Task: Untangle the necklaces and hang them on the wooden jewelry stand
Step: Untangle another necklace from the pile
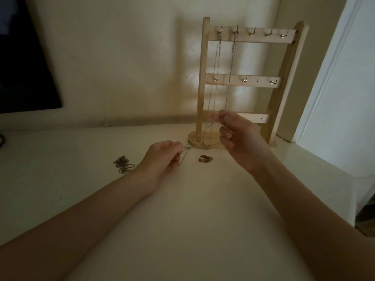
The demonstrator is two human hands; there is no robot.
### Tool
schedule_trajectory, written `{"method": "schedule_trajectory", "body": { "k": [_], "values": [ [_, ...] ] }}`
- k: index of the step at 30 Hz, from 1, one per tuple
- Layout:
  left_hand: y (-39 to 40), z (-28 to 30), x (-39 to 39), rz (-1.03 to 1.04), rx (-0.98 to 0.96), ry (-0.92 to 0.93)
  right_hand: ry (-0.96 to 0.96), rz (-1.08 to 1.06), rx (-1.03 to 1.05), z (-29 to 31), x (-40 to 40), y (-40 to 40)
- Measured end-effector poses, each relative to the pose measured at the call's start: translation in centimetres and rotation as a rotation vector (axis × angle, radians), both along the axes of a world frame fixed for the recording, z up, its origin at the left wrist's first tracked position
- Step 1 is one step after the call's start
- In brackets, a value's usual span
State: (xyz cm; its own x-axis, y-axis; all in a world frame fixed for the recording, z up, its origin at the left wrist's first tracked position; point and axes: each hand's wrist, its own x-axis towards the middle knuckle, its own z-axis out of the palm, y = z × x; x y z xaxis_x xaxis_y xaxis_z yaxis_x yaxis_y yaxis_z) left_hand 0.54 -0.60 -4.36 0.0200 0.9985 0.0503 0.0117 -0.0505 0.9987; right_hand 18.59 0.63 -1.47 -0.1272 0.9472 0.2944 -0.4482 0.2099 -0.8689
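Note:
The wooden jewelry stand (203, 82) stands at the back of the table against the wall, with three rails of small hooks. Two thin chains (218, 63) hang from the two leftmost top hooks down to its base. A thin silver necklace (199, 134) stretches taut between my hands in front of the stand. My left hand (162, 157) pinches its lower end low over the table. My right hand (233, 132) pinches the upper end beside the lowest rail. A tangled pile of necklaces (122, 164) lies left of my left hand. A small dark clump of chain (205, 158) lies between my hands.
A cream table (182, 230) holds everything. A dark screen (24, 57) leans on the wall at the far left. A white door frame (332, 78) rises at the right, and the table's right edge drops off there.

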Motion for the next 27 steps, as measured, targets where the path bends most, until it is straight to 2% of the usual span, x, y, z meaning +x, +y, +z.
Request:
{"method": "schedule_trajectory", "body": {
  "k": [5,7,9,12,17,27],
  "values": [
    [0.1,0.5,-0.2,-0.018,-0.039,-0.26,-0.58,-0.178,0.05,-1.0,-0.8,0.0],
    [0.0,0.5,-0.1,-0.027,-0.017,-0.235,-0.796,-0.264,0.096,-1.4,-1.1,0.3],
    [-0.3,0.3,0.1,-0.05,0.018,-0.158,-0.927,-0.298,0.182,-1.4,-1.4,0.2],
    [-0.5,0.1,0.3,-0.068,0.069,-0.079,-0.919,-0.211,0.222,-1.4,-1.9,-0.3],
    [-0.6,0.3,0.3,-0.103,0.08,-0.055,-0.911,-0.081,0.216,-1.7,-2.2,-0.3],
    [-0.7,0.4,0.4,-0.196,0.027,-0.179,-0.776,-0.012,0.149,-2.1,-1.9,0.1]
  ]
}}
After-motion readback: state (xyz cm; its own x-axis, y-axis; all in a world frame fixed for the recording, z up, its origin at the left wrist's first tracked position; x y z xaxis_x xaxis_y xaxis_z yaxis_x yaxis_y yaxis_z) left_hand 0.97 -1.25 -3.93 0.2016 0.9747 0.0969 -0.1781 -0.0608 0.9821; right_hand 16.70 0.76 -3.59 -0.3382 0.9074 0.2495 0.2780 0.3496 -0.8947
